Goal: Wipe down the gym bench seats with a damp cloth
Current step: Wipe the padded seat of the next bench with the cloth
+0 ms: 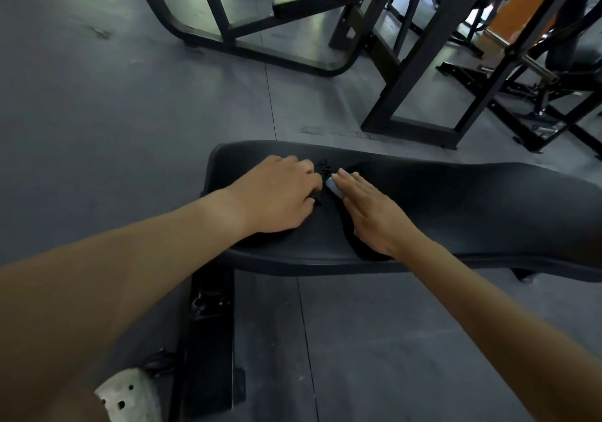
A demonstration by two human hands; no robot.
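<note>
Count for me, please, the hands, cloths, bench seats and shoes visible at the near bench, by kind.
Hands: 2 (left hand, right hand)
Pale blue cloth: 1
Black bench seat: 1
Perforated pale shoe: 1
Total: 5

Grey rubber-tiled floor point(97, 112), black steel machine frames point(420, 63) behind, orange panel point(521, 8) far right.

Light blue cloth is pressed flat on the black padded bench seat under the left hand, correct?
No: the head view shows the light blue cloth under the right hand, pressed flat on the black padded bench seat.
</note>
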